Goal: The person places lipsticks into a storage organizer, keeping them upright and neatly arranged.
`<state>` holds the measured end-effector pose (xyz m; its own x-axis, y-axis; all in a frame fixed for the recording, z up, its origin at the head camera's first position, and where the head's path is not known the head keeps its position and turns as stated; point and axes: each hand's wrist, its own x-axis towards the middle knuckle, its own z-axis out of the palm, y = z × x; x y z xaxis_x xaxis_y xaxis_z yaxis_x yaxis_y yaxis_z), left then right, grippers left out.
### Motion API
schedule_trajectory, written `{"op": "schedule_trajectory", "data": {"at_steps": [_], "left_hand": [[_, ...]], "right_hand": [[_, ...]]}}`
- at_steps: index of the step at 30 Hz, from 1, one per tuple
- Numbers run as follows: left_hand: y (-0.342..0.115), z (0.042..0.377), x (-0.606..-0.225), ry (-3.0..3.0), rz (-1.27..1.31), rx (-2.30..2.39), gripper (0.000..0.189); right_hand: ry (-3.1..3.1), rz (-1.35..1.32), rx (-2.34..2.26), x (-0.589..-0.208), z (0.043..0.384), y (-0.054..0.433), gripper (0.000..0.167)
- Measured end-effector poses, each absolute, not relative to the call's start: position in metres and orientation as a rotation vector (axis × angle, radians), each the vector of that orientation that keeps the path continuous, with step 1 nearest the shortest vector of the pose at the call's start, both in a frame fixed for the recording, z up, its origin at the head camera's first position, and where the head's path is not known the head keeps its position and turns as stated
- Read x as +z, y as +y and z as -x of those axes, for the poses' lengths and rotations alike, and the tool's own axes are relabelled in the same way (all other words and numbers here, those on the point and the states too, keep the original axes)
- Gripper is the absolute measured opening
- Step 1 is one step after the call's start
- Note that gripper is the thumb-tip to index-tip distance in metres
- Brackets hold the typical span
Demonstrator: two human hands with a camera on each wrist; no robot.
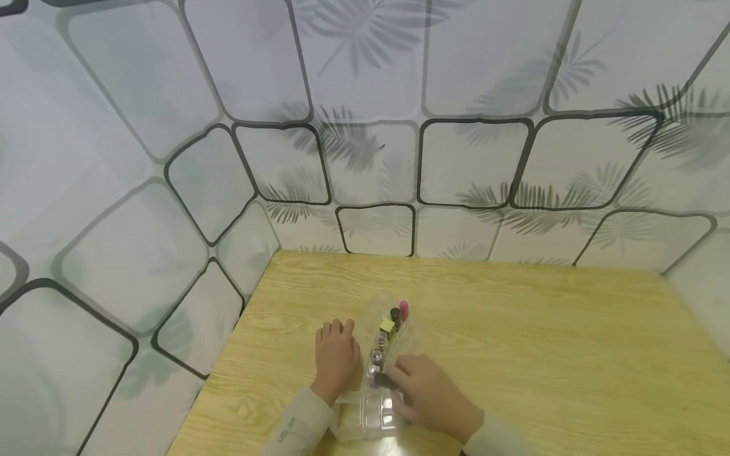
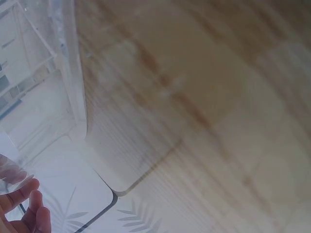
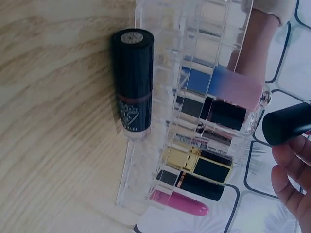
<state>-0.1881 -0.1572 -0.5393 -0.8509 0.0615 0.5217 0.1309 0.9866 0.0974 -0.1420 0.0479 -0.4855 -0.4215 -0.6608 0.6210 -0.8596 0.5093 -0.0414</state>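
A clear plastic lipstick organizer (image 1: 349,418) lies lengthwise in front of me on the table. My right hand (image 1: 430,396), over its near right side, pinches a black lipstick tube (image 3: 286,125) between thumb and fingers. Another black lipstick tube (image 3: 133,85) with lettering stands beside the organizer in the right wrist view; the right hand mostly hides it in the head view. My left hand (image 1: 335,358) is along the organizer's left side, fingers pointing forward. Its bent fingers (image 2: 33,206) show at the lower left of the left wrist view, near clear plastic.
Several lipsticks fill a row of slots, among them a pink one (image 1: 403,310), a black one (image 1: 395,316) and a gold-topped one (image 1: 387,327). Nearer slots show bare clear plastic. Wood-grain table (image 1: 542,348) surrounds the organizer; patterned walls (image 1: 473,158) border it at back and left.
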Motion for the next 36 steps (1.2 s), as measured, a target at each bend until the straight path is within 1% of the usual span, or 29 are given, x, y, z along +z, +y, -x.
{"op": "schedule_trajectory", "data": {"at_steps": [5,11,21,36], "left_hand": [[-0.157,0.188,-0.537,-2.613,0.124,-0.173,0.025],[-0.156,0.187,-0.534,-2.638,0.114,-0.182,0.024],[-0.157,0.188,-0.536,-2.623,0.12,-0.157,0.026],[-0.158,0.189,-0.539,-2.58,0.137,-0.131,0.026]], "right_hand": [[-2.233,-1.247,0.53,-0.49,0.14,0.041,0.033],[-2.303,-1.207,0.611,-0.499,0.139,0.031,0.033],[-2.404,-1.174,0.854,-0.509,0.136,0.022,0.028],[-2.429,-1.18,0.9,-0.516,0.133,0.016,0.026]]}}
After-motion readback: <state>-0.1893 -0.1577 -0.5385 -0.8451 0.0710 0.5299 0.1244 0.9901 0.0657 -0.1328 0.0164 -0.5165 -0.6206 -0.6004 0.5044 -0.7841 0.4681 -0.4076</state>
